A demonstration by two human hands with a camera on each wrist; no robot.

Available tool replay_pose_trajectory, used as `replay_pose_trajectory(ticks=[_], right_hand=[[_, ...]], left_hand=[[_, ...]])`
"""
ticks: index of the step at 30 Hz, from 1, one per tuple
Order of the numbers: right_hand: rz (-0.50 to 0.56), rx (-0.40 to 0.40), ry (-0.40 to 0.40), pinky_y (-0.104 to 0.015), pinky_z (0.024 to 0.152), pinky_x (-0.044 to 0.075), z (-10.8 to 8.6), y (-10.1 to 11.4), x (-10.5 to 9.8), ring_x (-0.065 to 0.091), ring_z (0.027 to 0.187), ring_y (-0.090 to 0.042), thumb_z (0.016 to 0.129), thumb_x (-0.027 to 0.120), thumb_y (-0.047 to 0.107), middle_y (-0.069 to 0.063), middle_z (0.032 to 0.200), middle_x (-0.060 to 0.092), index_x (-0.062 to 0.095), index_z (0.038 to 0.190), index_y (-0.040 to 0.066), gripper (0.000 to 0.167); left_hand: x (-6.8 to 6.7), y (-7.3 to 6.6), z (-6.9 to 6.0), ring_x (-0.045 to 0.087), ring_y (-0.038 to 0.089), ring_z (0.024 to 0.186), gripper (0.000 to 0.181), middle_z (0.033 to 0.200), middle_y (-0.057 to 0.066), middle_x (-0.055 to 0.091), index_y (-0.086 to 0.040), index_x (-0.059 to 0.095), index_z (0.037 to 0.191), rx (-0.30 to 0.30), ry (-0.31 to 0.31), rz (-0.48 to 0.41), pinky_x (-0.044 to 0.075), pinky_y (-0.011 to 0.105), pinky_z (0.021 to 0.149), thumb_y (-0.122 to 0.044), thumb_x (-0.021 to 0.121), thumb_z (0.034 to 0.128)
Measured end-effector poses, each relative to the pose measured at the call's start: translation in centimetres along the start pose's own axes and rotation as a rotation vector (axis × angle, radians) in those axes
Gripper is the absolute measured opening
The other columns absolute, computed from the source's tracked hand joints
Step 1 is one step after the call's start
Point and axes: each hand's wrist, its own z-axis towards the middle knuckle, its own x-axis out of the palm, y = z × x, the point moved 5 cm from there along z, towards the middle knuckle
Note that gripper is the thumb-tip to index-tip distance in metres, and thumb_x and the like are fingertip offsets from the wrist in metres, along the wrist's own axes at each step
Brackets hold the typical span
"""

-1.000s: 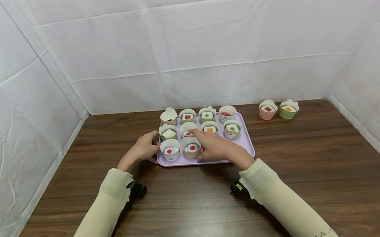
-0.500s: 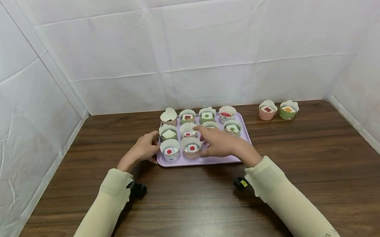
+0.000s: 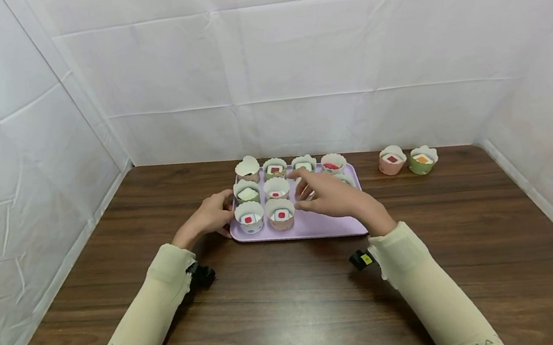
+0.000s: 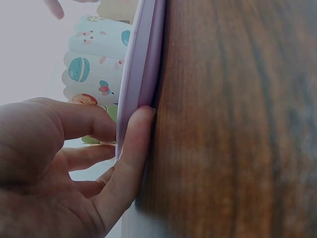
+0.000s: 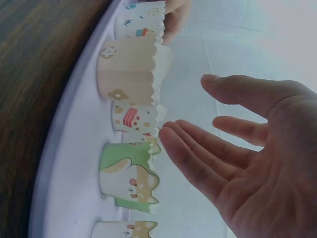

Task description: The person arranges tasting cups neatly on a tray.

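A lilac tray (image 3: 324, 228) holds several paper baking cups in rows, with small white pieces inside most of them. At its left edge, my left hand (image 3: 207, 215) pinches the rim between thumb and fingers, seen closely in the left wrist view. A white patterned cup (image 4: 96, 59) stands just inside that rim. My right hand (image 3: 338, 195) hovers over the tray's right half with fingers apart and nothing in them. Left of its fingertips is a beige-pink cup (image 3: 281, 223). Below the fingers, the right wrist view has a green dog-print cup (image 5: 126, 171). The right hand partly hides cups behind it.
Two more baking cups, one pink (image 3: 392, 167) and one green (image 3: 420, 168), stand right of the tray on the brown wooden table (image 3: 466, 219). A white cloth wall (image 3: 294, 62) closes off the back and sides.
My right hand has drawn right and up, away from the front beige-pink cup, baring more of the second column. My left hand has stayed at the tray's edge.
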Motion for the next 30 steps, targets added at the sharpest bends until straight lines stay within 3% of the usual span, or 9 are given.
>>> replay_pose_trajectory(ticks=[7, 21, 30], right_hand=[[-0.021, -0.026, -0.076, -0.041, 0.091, 0.065, -0.4, -0.7, -1.6, 0.072, 0.107, -0.026, 0.096, 0.071, 0.014, -0.015, 0.116, 0.072, 0.047, 0.147, 0.004, 0.057], [-0.070, 0.082, -0.160, -0.050, 0.093, 0.062, -3.2, -4.8, -4.7, 0.069, 0.114, -0.032, 0.097, 0.071, 0.016, -0.019, 0.124, 0.069, 0.047, 0.147, 0.006, 0.057], [-0.066, 0.127, -0.228, -0.056, 0.098, 0.059, -5.5, -7.8, -7.3, 0.068, 0.114, -0.038, 0.100, 0.066, 0.016, -0.024, 0.123, 0.068, 0.047, 0.146, 0.001, 0.053]], left_hand=[[0.1, 0.1, 0.0, 0.066, 0.025, 0.075, 0.053, 0.101, 0.017, 0.051, 0.001, 0.042, 0.149, 0.011, 0.007, -0.006, 0.067, 0.036, 0.058, -0.002, 0.053, 0.0973], [0.1, 0.3, 0.0, 0.065, 0.025, 0.075, 0.049, 0.100, 0.016, 0.049, -0.001, 0.045, 0.145, 0.001, 0.005, -0.012, 0.067, 0.036, 0.059, -0.001, 0.051, 0.0966], [0.1, 0.4, 0.1, 0.065, 0.025, 0.075, 0.047, 0.100, 0.016, 0.049, -0.001, 0.046, 0.143, 0.000, 0.005, -0.002, 0.067, 0.036, 0.059, -0.001, 0.051, 0.0971]])
